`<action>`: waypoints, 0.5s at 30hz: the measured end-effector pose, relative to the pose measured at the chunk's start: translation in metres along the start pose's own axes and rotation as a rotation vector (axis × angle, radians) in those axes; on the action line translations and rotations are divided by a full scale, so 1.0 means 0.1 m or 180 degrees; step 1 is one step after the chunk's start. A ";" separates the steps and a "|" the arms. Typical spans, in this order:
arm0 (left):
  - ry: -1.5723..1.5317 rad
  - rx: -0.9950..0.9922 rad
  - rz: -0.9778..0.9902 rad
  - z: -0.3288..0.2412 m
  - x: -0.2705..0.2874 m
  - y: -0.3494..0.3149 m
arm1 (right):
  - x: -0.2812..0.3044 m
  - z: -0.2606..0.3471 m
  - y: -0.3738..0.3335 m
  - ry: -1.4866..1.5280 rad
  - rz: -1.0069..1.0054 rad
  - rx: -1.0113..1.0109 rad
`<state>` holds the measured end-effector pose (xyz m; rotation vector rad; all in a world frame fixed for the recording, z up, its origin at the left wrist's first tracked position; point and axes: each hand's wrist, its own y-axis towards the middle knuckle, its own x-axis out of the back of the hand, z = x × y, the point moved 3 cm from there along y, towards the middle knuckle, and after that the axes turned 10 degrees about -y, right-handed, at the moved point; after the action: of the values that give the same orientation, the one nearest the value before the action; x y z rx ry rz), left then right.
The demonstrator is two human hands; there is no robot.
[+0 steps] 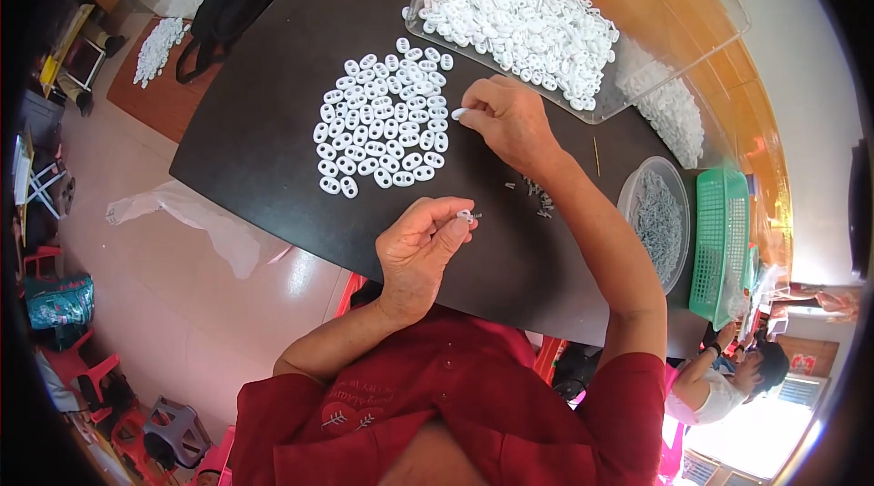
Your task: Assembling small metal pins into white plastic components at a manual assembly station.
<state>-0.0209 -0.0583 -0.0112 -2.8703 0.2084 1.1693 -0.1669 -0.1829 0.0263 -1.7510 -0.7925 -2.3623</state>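
Over dark, smooth worktop (273,122), small white piece (465,215) with thin metal screw (478,216) jutting out is pinched between thumb and forefinger of left grip (419,254). White oval piece (458,114) is pinched by fingertips of right grip (512,122), just beside spread ovals (391,129), each pierced by two round holes. Short grey screws (544,204) are scattered near right forearm. Beyond: clear plastic bin (742,24) heaped with white pieces (519,17); round translucent tub (628,204) filled with bristly grey screws (657,222); green lattice basket (719,249) alongside.
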 end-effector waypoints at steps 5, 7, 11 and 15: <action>0.0014 -0.0010 -0.0048 0.00 -0.01 0.00 | 0.16 0.01 -0.29 0.2111 0.0553 -0.1450; -0.0018 -0.0094 -0.0061 -0.03 -0.03 0.01 | 0.32 0.12 -0.39 0.2420 0.0529 -0.1664; 0.0312 -0.0168 0.0086 -0.06 -0.04 0.01 | 0.42 0.21 -0.66 0.3183 0.0342 -0.1899; 0.0235 0.0123 0.0096 -0.08 -0.09 -0.02 | 0.43 0.30 -0.87 0.3297 0.0428 -0.2201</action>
<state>-0.0211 -0.0561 0.0007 -2.8890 0.2744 1.0527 -0.1875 -0.0848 0.0422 -0.3754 0.3075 -3.0475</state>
